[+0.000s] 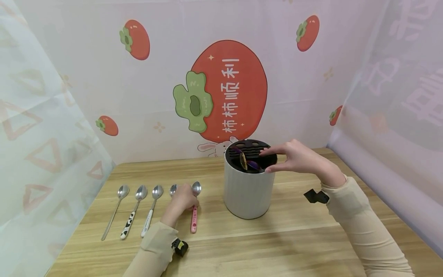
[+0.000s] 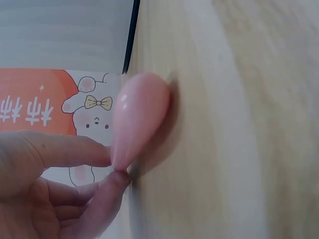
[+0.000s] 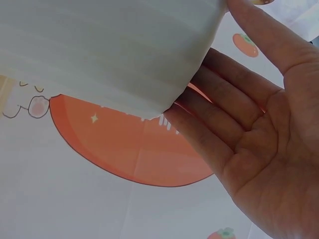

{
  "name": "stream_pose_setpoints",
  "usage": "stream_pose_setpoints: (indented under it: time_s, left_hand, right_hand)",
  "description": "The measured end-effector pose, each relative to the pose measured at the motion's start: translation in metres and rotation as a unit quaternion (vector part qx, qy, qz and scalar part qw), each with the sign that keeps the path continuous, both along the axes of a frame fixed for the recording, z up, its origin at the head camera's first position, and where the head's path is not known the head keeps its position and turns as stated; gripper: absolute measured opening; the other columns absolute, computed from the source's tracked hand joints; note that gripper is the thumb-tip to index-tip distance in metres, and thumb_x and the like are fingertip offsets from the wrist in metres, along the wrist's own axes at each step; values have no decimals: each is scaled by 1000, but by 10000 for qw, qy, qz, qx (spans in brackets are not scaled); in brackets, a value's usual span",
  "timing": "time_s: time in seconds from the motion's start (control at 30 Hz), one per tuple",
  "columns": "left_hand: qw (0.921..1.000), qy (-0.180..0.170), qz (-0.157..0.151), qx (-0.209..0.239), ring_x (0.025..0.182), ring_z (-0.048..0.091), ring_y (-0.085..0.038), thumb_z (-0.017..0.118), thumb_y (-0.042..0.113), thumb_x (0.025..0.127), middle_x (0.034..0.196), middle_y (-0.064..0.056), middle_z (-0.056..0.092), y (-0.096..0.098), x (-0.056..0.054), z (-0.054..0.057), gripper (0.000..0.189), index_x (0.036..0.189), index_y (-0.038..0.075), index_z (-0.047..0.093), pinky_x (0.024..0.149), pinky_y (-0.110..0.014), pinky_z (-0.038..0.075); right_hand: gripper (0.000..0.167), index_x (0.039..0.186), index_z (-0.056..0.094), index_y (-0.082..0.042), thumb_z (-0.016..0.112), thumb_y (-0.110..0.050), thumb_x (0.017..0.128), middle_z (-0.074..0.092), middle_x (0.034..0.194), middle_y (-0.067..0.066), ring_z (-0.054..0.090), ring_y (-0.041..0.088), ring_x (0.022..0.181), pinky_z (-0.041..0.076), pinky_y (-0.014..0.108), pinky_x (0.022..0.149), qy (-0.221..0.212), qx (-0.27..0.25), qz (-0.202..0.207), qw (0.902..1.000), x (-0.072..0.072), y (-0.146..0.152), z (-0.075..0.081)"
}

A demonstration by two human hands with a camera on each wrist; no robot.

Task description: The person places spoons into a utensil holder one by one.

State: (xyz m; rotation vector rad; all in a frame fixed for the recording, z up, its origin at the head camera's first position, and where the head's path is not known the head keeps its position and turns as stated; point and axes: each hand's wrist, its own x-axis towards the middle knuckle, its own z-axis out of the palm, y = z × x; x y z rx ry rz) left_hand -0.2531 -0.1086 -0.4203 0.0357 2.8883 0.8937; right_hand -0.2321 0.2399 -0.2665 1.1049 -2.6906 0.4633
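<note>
My left hand pinches a pink-handled spoon between thumb and forefinger, around where the handle narrows. In the left wrist view, the rounded pink handle shows close against the wooden surface. Just left of it, another metal spoon is mostly covered by that hand. My right hand is at the right rim of a white ribbed utensil holder with a black slotted top; its fingers are extended and touch the holder. Inside the opening lie a shiny gold piece and a purple piece.
To the left, a plain metal spoon, a cow-print-handled spoon and a white-handled spoon lie in a row on the wooden table. A persimmon-printed cloth hangs behind the table and along its sides.
</note>
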Motion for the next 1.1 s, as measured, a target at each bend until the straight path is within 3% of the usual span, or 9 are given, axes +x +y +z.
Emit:
stream_pose_setpoints:
  time_s: [0.3, 0.43, 0.8, 0.9, 1.03, 1.1]
  left_hand:
    - [9999, 29, 8, -115, 46, 60, -17, 74, -2, 65, 55, -9, 60, 1, 2, 2, 17, 60, 2, 59, 41, -20, 46]
    - [9999, 21, 12, -164, 45, 60, -16, 74, 0, 66, 53, -8, 60, 1, 1, 1, 16, 59, 3, 60, 39, -17, 42]
    - [9996, 96, 66, -262, 40, 51, -12, 73, 3, 68, 48, -4, 56, 3, 1, 0, 18, 55, 5, 61, 36, -16, 35]
    - [9994, 142, 75, -308, 39, 46, -9, 74, 5, 69, 47, -2, 54, 3, 1, 0, 20, 55, 6, 60, 36, -16, 33]
    - [9990, 222, 79, -374, 38, 42, -8, 73, 6, 69, 45, 0, 50, 2, 2, 2, 24, 52, 8, 57, 36, -17, 31]
    - [9988, 263, 74, -403, 37, 41, -8, 71, 5, 70, 44, 2, 48, 2, 3, 3, 26, 50, 10, 54, 35, -17, 30]
  right_hand:
    - [46, 116, 69, -17, 75, -42, 78, 69, 116, -2, 43, -5, 53, 45, 26, 71, -62, -23, 29, 10000, 0, 0, 0]
    - [47, 117, 69, -17, 74, -43, 78, 68, 117, -2, 49, -6, 57, 47, 27, 73, -83, -21, 27, 10000, 0, -1, 0]
    - [48, 117, 69, -19, 73, -46, 78, 68, 117, -3, 49, -5, 59, 46, 26, 72, -62, -3, 22, 10000, -1, 0, 0]
    - [48, 117, 69, -18, 74, -46, 78, 69, 116, -2, 40, -5, 54, 44, 25, 70, -69, -10, 33, 10000, -1, 0, 0]
    - [48, 117, 69, -18, 74, -46, 77, 69, 116, -3, 48, -3, 60, 44, 26, 70, -89, -13, 6, 10000, 0, 0, 0]
    - [48, 117, 69, -19, 74, -46, 77, 68, 116, -4, 58, 0, 72, 45, 26, 72, -130, -21, -32, 9999, 0, 0, 1]
